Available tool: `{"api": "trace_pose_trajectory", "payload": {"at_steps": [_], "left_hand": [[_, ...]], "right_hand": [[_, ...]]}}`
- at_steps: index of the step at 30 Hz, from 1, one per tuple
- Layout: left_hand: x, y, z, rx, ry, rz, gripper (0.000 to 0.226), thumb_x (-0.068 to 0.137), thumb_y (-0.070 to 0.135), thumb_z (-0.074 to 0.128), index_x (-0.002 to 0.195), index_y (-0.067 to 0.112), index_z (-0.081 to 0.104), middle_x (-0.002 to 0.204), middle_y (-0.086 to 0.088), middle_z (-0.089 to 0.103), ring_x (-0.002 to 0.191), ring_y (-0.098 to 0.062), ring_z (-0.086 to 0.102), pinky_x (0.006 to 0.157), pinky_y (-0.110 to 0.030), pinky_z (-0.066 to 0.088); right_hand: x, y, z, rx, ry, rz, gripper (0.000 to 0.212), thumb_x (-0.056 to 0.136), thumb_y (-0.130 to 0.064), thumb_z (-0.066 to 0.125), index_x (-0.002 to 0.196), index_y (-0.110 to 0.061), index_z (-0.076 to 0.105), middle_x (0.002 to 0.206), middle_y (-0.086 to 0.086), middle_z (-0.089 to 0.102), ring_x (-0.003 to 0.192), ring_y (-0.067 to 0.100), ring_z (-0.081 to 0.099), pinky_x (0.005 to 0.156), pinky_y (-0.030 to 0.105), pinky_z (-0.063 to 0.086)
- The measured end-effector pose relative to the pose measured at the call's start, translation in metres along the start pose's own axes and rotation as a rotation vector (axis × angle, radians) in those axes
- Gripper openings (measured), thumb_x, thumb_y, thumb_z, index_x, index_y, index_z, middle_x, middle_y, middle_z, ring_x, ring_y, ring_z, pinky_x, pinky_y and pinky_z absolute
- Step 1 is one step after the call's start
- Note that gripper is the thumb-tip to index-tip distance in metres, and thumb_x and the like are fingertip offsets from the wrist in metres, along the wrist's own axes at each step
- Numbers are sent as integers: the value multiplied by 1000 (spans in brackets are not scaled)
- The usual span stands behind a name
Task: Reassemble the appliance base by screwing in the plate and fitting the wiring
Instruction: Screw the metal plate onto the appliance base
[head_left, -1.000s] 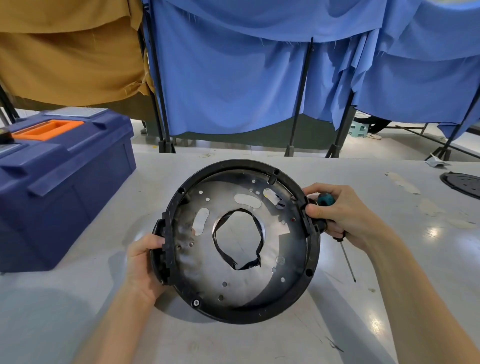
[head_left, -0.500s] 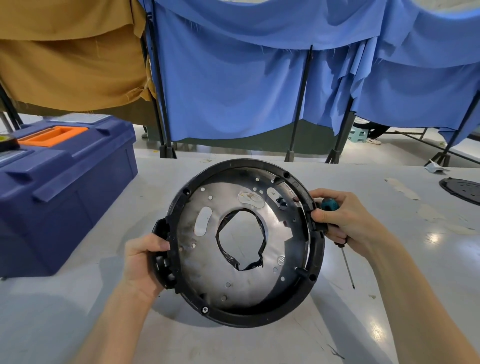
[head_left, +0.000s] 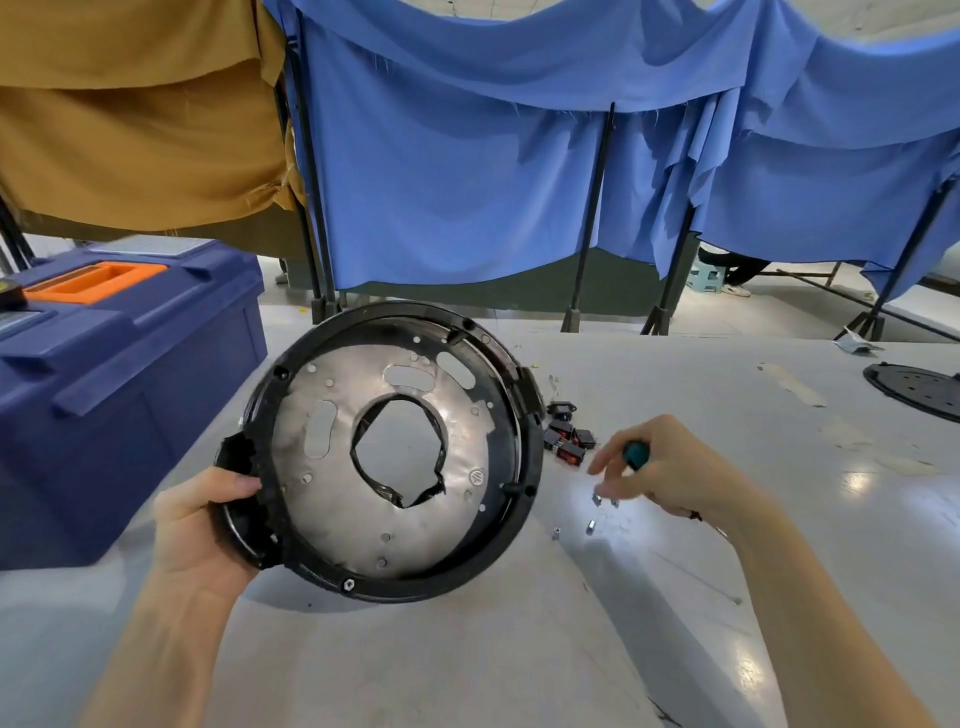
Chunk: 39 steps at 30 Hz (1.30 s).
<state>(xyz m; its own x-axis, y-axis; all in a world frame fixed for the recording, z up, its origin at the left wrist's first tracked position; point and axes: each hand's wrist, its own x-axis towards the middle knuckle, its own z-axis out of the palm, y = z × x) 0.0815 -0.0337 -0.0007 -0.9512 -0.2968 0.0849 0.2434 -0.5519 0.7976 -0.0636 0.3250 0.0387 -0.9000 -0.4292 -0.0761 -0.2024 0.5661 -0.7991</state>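
- Grey bench (head_left: 571, 649), blue drapes (head_left: 441, 182) beyond both hands.
- Left hand (head_left: 208, 525) grips tilted appliance base (head_left: 415, 590) at its rim.
- Right hand (head_left: 670, 473) clutches screwdriver (head_left: 636, 453), fingers (head_left: 613, 460) near loose screws (head_left: 596, 500).

One round black base (head_left: 415, 587), carrying one metal plate (head_left: 337, 514). Two hands: left hand (head_left: 197, 525), right hand (head_left: 675, 478). One teal-handled screwdriver (head_left: 636, 453). Four small screws (head_left: 590, 529) near right (blurred, so roughly). About five black switches (head_left: 570, 451). One blue toolbox (head_left: 104, 389) at left; one black disc (head_left: 914, 387) at far right.
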Motion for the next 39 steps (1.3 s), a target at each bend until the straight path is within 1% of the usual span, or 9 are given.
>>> {"api": "trace_pose_trajectory", "payload": {"at_steps": [4,6,9,12,17,27,32,35,39], "left_hand": [[-1,-3,2,2,-13,11,25,46,16,62,67,17,76,62,1,68,53,-16,65,53,-28,56],[-2,-4,4,4,-6,12,31,54,14,48,66,18,76,61,3,68,52,-15,65,52,-28,56],[-2,-4,7,9,9,-6,30,55,14,46,65,18,75,59,3,66,51,-16,64,50,-29,55],[-2,-5,10,17,24,-33,24,50,13,53,62,16,74,57,2,65,50,-16,64,51,-29,55],[-2,-4,13,29,43,-59,21,48,15,59,63,15,73,58,0,65,51,-18,64,53,-29,56],[-5,-4,19,32,82,-71,26,57,11,46,60,15,72,56,1,63,48,-17,62,50,-26,54],[-5,-2,24,60,64,-74,26,57,9,47,62,14,72,58,-1,65,48,-19,63,50,-28,55],[-5,-1,27,61,25,-78,31,58,7,46,77,12,71,64,-4,67,53,-22,64,54,-32,56],[-4,1,34,82,-33,-59,35,59,3,43,80,11,71,68,-6,68,57,-25,66,55,-35,56]], "right_hand": [[4,2,13,-208,-97,114,17,69,1,81,73,-13,73,68,11,70,53,20,50,57,34,37],[5,1,18,-226,-111,102,18,67,2,82,73,-13,72,62,4,67,57,20,53,60,32,40],[6,-5,23,-299,-95,54,20,67,-4,85,71,-17,69,63,0,66,52,10,52,52,16,40],[7,-7,28,-342,-96,13,23,66,-10,88,68,-19,67,63,-3,63,51,6,49,47,10,36],[13,-10,44,-380,-168,-43,21,69,-21,88,75,-18,68,75,0,67,62,11,56,57,13,46],[17,-8,54,-459,-154,-53,26,75,-12,80,61,-24,62,61,-11,60,56,2,53,56,12,44],[19,-6,55,-505,-111,0,8,79,-11,78,78,-9,70,70,-1,64,64,14,58,65,27,54],[20,-4,55,-521,-95,34,11,81,-9,76,87,-2,71,78,4,66,66,15,58,62,25,51],[18,-4,54,-529,-65,42,16,79,-10,76,75,-4,63,74,8,63,67,21,55,57,27,46]]}}
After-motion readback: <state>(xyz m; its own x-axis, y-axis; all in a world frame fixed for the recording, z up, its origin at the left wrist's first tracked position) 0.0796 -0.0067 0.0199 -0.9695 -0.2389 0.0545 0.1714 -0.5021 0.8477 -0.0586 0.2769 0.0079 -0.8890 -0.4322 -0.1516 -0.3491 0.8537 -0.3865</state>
